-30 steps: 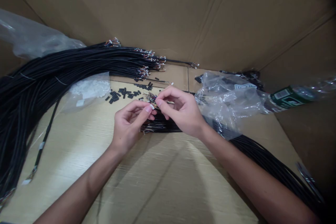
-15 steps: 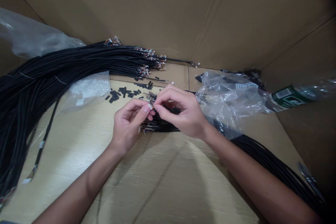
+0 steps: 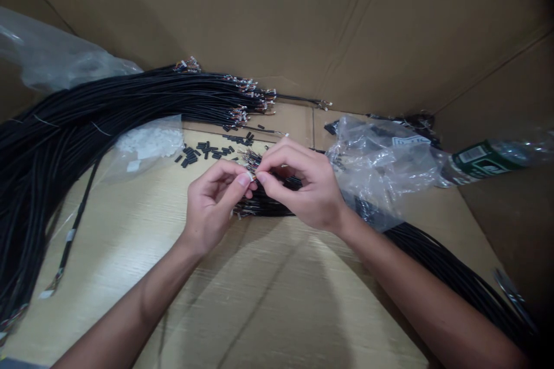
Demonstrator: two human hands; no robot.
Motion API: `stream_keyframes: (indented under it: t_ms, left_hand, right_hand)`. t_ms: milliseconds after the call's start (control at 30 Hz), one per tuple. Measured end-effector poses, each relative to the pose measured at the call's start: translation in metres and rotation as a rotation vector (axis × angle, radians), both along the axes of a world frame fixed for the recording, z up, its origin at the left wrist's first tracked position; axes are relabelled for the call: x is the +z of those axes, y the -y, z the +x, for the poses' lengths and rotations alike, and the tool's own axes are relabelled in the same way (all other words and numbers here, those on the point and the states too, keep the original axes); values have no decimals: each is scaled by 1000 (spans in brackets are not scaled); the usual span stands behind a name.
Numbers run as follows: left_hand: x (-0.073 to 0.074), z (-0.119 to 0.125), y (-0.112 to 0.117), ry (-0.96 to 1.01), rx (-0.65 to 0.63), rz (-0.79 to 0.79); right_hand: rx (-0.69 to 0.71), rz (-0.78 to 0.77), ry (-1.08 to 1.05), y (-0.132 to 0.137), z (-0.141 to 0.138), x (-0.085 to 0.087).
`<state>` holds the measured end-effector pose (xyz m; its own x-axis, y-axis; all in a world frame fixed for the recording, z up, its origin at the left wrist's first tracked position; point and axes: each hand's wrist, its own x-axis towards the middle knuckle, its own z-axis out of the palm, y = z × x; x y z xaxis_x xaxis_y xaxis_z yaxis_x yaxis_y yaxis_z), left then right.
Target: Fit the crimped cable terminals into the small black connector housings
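Observation:
Between thumb and forefinger my left hand [image 3: 219, 199] pinches a small white connector [image 3: 250, 176]. My right hand [image 3: 300, 184] meets it from the right, its fingertips closed on the thin coloured wires [image 3: 255, 177] at the connector. Fingers cover most of both parts, so how far the wires sit in the connector cannot be seen. Beneath and behind the hands lies a bundle of black cables [image 3: 270, 206] with bare wire ends toward the left. Short black tubing pieces [image 3: 208, 151] are scattered on the table just beyond my left hand.
A thick bundle of finished-looking black cables [image 3: 142, 98] runs along the left and back. A bag of white connectors [image 3: 149, 141] lies beside it. To the right are a crumpled clear bag [image 3: 385, 155], a plastic bottle [image 3: 485, 160] and scissors-like metal tool [image 3: 513, 294]. Cardboard walls [image 3: 259, 17] enclose the table.
The fingertips of my right hand have drawn slightly right, and a little more coloured wire shows beside the connector. The view has shifted slightly; both hands keep their pinch.

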<state>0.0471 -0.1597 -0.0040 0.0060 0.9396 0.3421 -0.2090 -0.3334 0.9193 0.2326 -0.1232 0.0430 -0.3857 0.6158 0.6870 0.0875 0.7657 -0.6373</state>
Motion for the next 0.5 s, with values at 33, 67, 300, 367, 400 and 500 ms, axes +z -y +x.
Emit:
stream_keyframes:
  t_ms: [33, 67, 300, 367, 400, 500]
  left_hand:
    - [0, 0, 0, -2, 1, 2]
    - [1, 0, 0, -4, 2, 4]
    - [1, -1, 0, -8, -6, 16]
    - [0, -1, 0, -6, -11, 13]
    - [0, -1, 0, -6, -12, 8]
    - [-1, -3, 0, -6, -13, -17]
  right_hand:
    - [-1, 6, 4, 0, 0, 0]
    - [-2, 13, 6, 0, 0, 0]
    - [2, 109, 36, 1, 0, 2]
    - [0, 151, 47, 1, 1, 2]
    - [1, 169, 52, 1, 1, 2]
    - [2, 215, 65, 0, 2, 3]
